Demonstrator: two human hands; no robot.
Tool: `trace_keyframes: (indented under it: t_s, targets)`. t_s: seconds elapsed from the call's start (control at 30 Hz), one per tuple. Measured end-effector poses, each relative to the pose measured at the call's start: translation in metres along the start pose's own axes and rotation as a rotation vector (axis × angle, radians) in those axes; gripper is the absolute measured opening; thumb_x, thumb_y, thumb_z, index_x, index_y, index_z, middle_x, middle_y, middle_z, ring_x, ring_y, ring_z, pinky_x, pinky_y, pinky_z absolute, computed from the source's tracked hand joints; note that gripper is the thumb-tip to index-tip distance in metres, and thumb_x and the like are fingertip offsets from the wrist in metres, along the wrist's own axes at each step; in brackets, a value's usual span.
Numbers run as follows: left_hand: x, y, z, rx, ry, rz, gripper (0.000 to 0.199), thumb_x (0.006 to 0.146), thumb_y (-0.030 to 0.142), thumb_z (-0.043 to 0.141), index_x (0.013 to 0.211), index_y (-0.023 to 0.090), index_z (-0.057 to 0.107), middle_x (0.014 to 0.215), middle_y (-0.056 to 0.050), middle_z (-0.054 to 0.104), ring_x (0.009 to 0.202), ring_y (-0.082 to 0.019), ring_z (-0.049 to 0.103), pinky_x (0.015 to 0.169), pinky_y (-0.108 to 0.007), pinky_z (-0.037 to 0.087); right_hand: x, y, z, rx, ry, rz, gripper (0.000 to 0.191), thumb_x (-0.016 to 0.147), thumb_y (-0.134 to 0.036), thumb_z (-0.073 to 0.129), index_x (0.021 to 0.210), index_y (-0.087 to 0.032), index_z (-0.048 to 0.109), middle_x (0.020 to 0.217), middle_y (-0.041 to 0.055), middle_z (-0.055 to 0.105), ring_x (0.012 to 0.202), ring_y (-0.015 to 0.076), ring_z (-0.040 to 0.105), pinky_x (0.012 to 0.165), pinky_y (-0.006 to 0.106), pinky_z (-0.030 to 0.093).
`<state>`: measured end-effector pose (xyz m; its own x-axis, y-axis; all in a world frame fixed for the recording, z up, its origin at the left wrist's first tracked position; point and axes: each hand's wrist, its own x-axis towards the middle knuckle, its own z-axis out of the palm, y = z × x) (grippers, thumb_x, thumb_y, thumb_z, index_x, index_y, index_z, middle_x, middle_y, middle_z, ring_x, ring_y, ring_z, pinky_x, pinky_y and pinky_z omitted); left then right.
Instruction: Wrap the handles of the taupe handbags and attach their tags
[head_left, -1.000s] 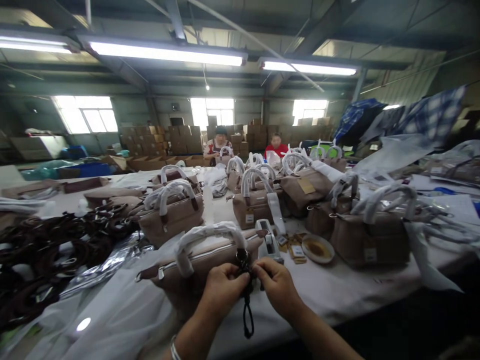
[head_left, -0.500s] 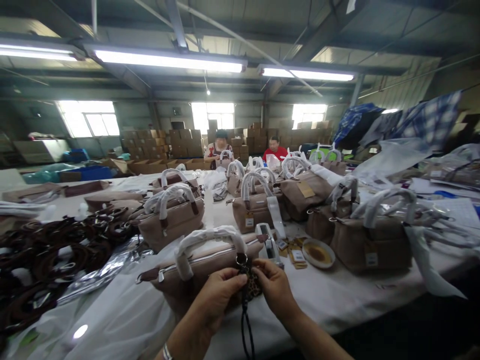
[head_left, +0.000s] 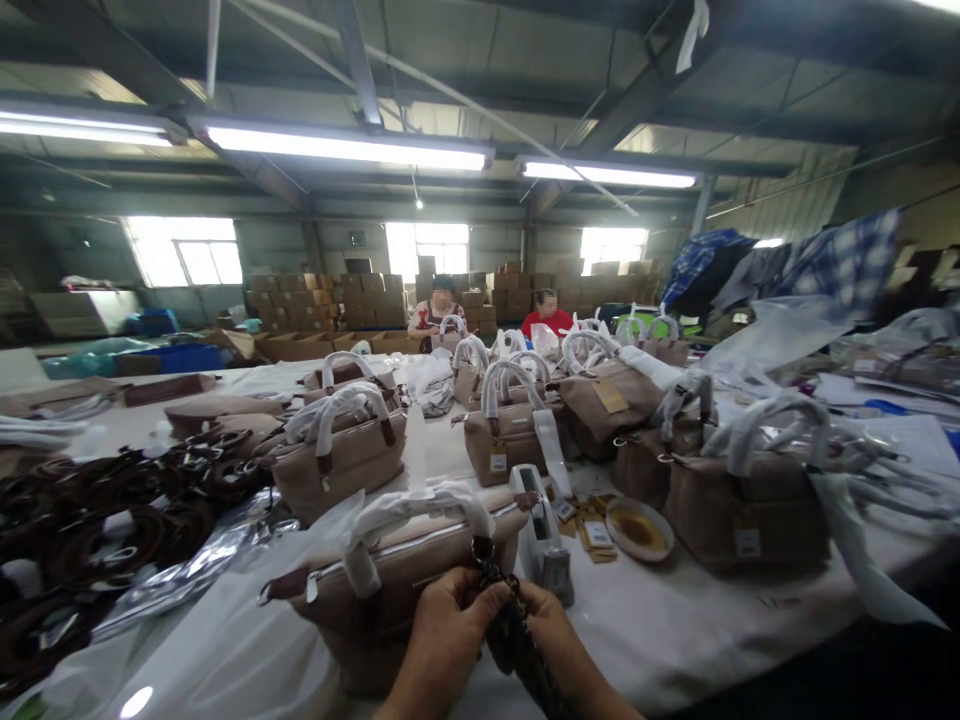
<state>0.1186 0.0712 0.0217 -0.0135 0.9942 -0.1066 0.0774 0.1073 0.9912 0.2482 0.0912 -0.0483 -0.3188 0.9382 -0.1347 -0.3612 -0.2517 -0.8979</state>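
A taupe handbag [head_left: 397, 590] with a silver zip and white-wrapped handles [head_left: 420, 500] sits in front of me. From a ring at its right handle base hangs a dark patterned strap charm [head_left: 514, 635]. My left hand [head_left: 450, 625] pinches the charm near the ring, thumb on top. On the charm's right side, my right hand [head_left: 551, 630] has its fingers closed round it; the lower part is blurred. Just beyond my right hand stands a grey-white tape dispenser [head_left: 541, 535].
More wrapped handbags [head_left: 750, 500] stand behind and to the right. A shallow dish [head_left: 639, 528] and tan tags [head_left: 594, 530] lie right of centre. Coiled dark straps [head_left: 112, 540] are heaped at left. Two people [head_left: 442, 300] sit across the table, before stacked cartons [head_left: 375, 297].
Both hands have moved slightly down and closer together on the charm, which now slants down to the right. The view has tilted up a little.
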Motion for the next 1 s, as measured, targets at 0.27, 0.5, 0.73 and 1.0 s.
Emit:
trace_keyframes:
  t_s: [0.27, 0.5, 0.73, 1.0]
  targets:
    - [0.006, -0.004, -0.01, -0.17, -0.171, 0.0, 0.062, 0.057, 0.069, 0.078, 0.079, 0.01, 0.076, 0.072, -0.01, 0.07, 0.073, -0.021, 0.061, 0.072, -0.031, 0.048, 0.03, 0.028, -0.018, 0.003, -0.103, 0.034, 0.052, 0.058, -0.057, 0.084, 0.075, -0.01, 0.069, 0.054, 0.0021, 0.061, 0.05, 0.0109, 0.055, 0.053, 0.022, 0.043]
    - [0.01, -0.018, -0.005, -0.21, -0.091, -0.055, 0.061, 0.057, 0.067, 0.079, 0.08, 0.011, 0.075, 0.062, -0.007, 0.066, 0.051, -0.014, 0.052, 0.049, -0.026, 0.04, 0.01, 0.008, -0.009, 0.033, -0.125, 0.058, 0.052, 0.069, -0.062, 0.075, 0.079, -0.011, 0.067, 0.057, 0.0038, 0.063, 0.052, 0.014, 0.062, 0.049, 0.021, 0.045]
    - [0.004, -0.015, 0.0, -0.24, 0.033, -0.096, 0.053, 0.058, 0.059, 0.082, 0.077, 0.011, 0.073, 0.061, -0.004, 0.063, 0.048, -0.009, 0.044, 0.046, -0.021, 0.031, -0.043, -0.021, -0.005, 0.085, 0.021, 0.197, 0.069, 0.07, -0.08, 0.057, 0.098, -0.018, 0.058, 0.055, -0.0027, 0.06, 0.027, 0.0038, 0.032, 0.03, 0.015, 0.019]
    - [-0.003, 0.0, -0.008, -0.254, -0.045, -0.143, 0.051, 0.061, 0.056, 0.081, 0.08, 0.01, 0.071, 0.06, -0.001, 0.057, 0.05, -0.007, 0.042, 0.049, -0.021, 0.032, -0.03, -0.068, -0.024, -0.432, 0.259, -0.301, 0.041, 0.078, -0.05, 0.069, 0.093, -0.012, 0.072, 0.057, -0.0015, 0.055, 0.049, 0.01, 0.044, 0.044, 0.021, 0.034]
